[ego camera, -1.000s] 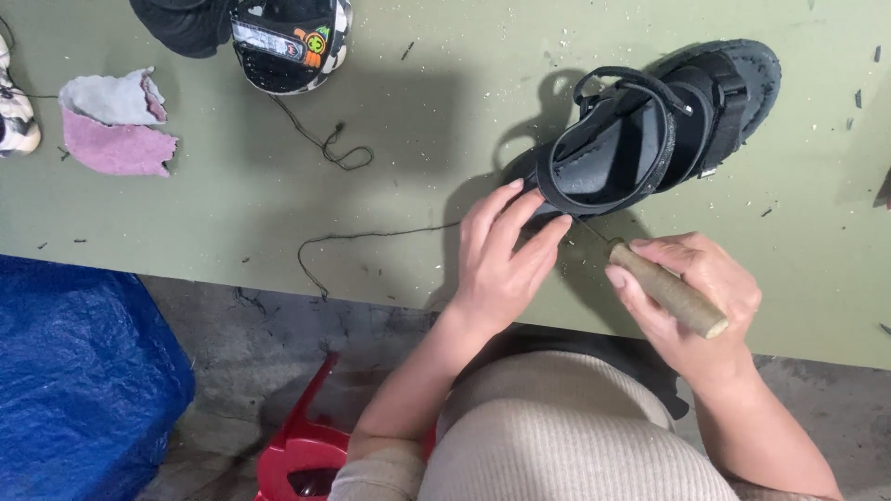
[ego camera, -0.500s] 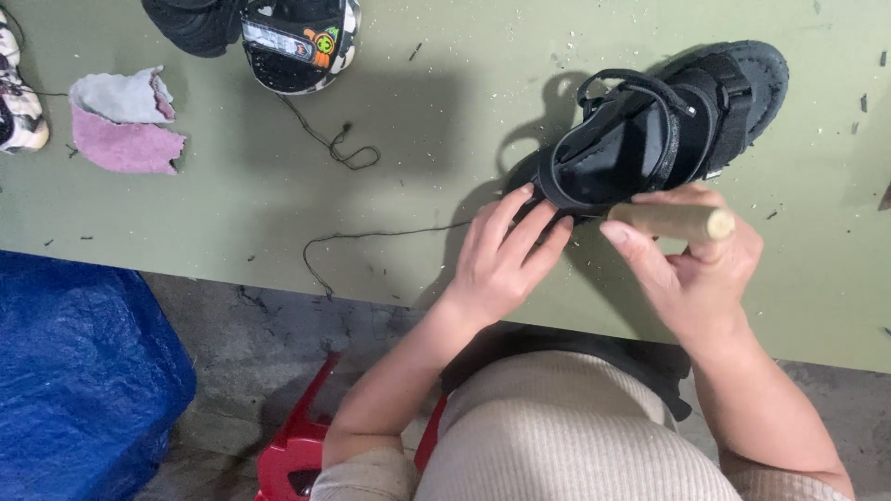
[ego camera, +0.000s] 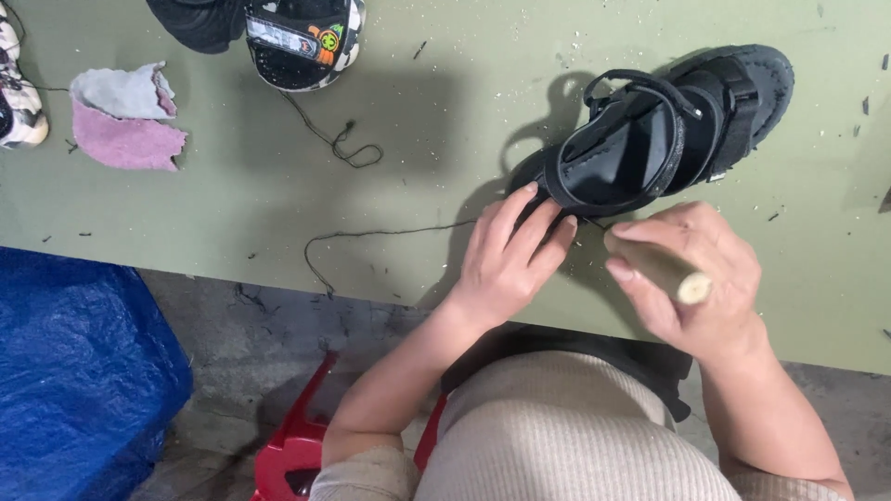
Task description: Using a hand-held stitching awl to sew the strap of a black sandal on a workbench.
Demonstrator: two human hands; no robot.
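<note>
Left hand: fingers stretched flat, pinning the heel end of the black sandal to the green table; grasping nothing.
Right hand: clenched round a pale wooden handle, tip at the heel edge.
Sandal's place: upper right of the frame, sole down.
Long axis: slanting from lower left to upper right; toe at the upper right, heel towards the hands.
Thread: dark, trailing left from the heel.
Doing it well: I'd press the heel firmly and keep the tool steady, working close to the sole edge, clear of the fingertips.

matt black sandal – pale wooden handle
</note>
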